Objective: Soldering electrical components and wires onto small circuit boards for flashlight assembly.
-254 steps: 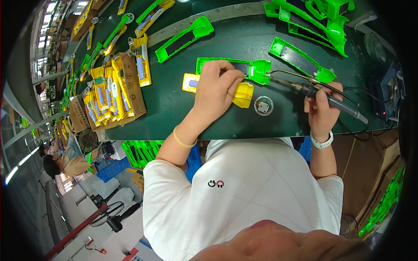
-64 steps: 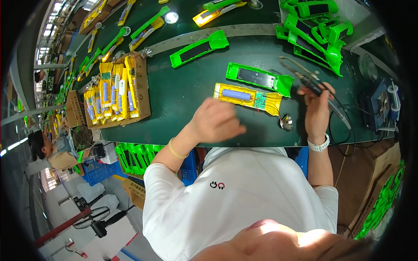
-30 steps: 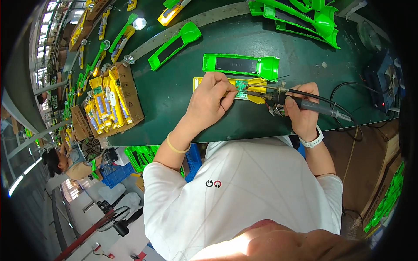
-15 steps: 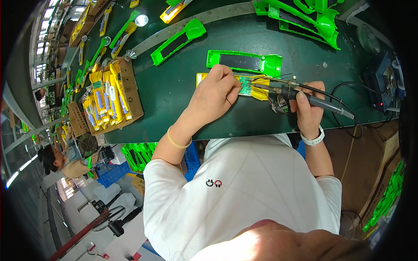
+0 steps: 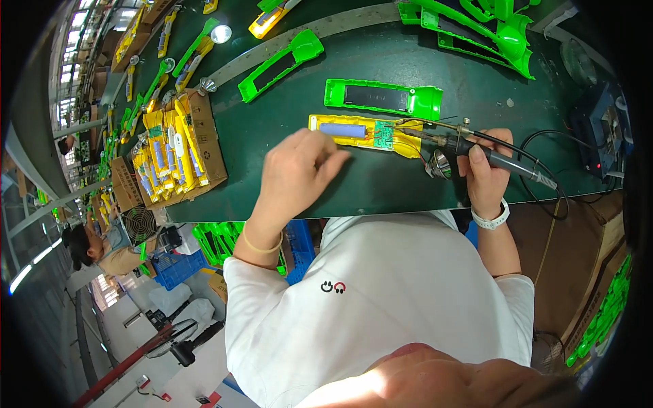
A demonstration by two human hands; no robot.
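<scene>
In my right hand [image 5: 484,178] is a soldering iron [image 5: 507,162], held by its dark handle, with a thin metal tube running along it. Its tip points left at the green circuit board [image 5: 383,136] inside a yellow casing half [image 5: 410,147]; whether it touches cannot be told. A purple cylindrical battery [image 5: 343,130] lies in the casing's left part. Thin wires run from the board to a round silvery reflector [image 5: 439,165] beside the casing. My left hand [image 5: 299,166] is off the casing's near left side, empty, fingers curled loosely and thumb apart.
Behind the casing lies a green casing half [image 5: 425,103], with another green half [image 5: 282,64] farther left. More green shells [image 5: 469,34] are piled at the far right. A cardboard box [image 5: 207,146] of yellow assemblies stands left. The iron's cable leads to a dark station [image 5: 592,136].
My left hand has let go at the circuit board and drawn back left and nearer, uncovering the battery. The soldering iron has barely moved.
</scene>
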